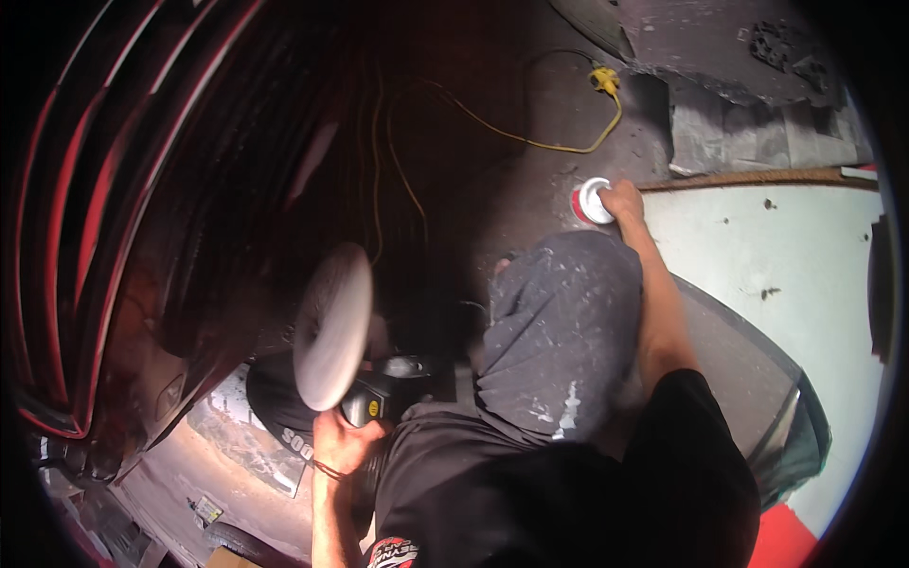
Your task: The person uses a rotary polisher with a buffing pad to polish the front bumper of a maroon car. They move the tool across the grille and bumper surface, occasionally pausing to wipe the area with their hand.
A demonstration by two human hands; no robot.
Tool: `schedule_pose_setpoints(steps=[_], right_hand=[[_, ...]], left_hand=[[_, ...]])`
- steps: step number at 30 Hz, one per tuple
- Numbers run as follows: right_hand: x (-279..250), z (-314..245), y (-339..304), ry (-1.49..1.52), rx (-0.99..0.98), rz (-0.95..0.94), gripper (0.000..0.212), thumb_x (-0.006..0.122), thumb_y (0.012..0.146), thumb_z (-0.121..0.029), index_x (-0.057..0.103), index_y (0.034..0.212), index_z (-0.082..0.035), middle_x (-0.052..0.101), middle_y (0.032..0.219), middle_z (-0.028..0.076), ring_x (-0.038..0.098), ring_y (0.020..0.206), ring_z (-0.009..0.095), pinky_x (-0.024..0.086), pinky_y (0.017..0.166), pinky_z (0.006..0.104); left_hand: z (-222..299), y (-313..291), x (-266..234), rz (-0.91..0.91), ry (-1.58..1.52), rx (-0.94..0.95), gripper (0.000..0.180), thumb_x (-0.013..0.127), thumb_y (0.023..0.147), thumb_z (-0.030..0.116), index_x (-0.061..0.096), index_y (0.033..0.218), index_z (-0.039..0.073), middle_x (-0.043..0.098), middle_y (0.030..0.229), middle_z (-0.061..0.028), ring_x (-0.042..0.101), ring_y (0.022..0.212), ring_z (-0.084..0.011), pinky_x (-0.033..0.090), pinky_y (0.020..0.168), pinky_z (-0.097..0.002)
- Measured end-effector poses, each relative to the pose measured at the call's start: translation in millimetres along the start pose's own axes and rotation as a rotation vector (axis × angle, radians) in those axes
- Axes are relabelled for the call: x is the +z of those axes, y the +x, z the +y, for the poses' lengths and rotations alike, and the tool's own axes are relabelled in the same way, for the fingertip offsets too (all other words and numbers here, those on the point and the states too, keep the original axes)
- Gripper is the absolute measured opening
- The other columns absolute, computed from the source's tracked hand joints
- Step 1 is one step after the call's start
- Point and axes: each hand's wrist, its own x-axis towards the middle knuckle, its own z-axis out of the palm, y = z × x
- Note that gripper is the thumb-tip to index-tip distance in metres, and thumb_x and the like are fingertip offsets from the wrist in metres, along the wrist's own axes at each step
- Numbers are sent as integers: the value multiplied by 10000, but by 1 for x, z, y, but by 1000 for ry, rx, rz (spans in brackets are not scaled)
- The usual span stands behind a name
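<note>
My left hand (pixel 346 441) is closed around the body of a black power polisher (pixel 365 402) low in front of me. Its round whitish pad (pixel 333 327) stands nearly on edge and faces the dark car body (pixel 142 189) on the left. Out beyond my bent knee, my right hand (pixel 622 201) has its fingers closed on a small round white and red tub (pixel 593 201) near the floor. My fingers hide part of the tub. Dusty dark trousers cover my knee (pixel 568 322).
A yellow cord (pixel 530 142) with a yellow connector (pixel 604 80) runs over the floor ahead. At right lies a large white panel (pixel 786 246), with a dark glass-like sheet (pixel 739 360) beside my arm. Crumpled grey sheeting (pixel 748 137) lies beyond it.
</note>
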Motion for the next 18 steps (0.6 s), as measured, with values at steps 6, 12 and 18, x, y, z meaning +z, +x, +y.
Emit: schedule_pose_setpoints(steps=[6, 12, 18], right_hand=[[45, -13, -21, 46, -13, -63, 604, 756, 863, -502, 753, 1329, -116, 719, 1387, 186, 673, 1310, 389, 515, 1109, 535], [38, -24, -49, 101, -83, 8, 721, 816, 852, -424, 672, 1429, -15, 709, 1371, 246, 674, 1297, 395, 531, 1093, 476], [-23, -44, -79, 403, -178, 186, 624, 789, 922, -386, 687, 1399, 4, 713, 1388, 219, 655, 1339, 346, 516, 1106, 465]], left_hand=[[5, -6, -4, 65, 74, -2, 759, 915, 602, 181, 682, 1292, -33, 778, 1167, -154, 731, 1075, -245, 549, 999, -358], [4, -5, 2, 116, 139, 68, 644, 866, 715, 380, 735, 1214, -6, 792, 1083, -241, 779, 1046, -367, 583, 924, -436], [2, 1, 10, 66, 75, -8, 831, 881, 630, 124, 645, 1421, 32, 759, 1226, -104, 699, 1115, -185, 539, 1007, -333]])
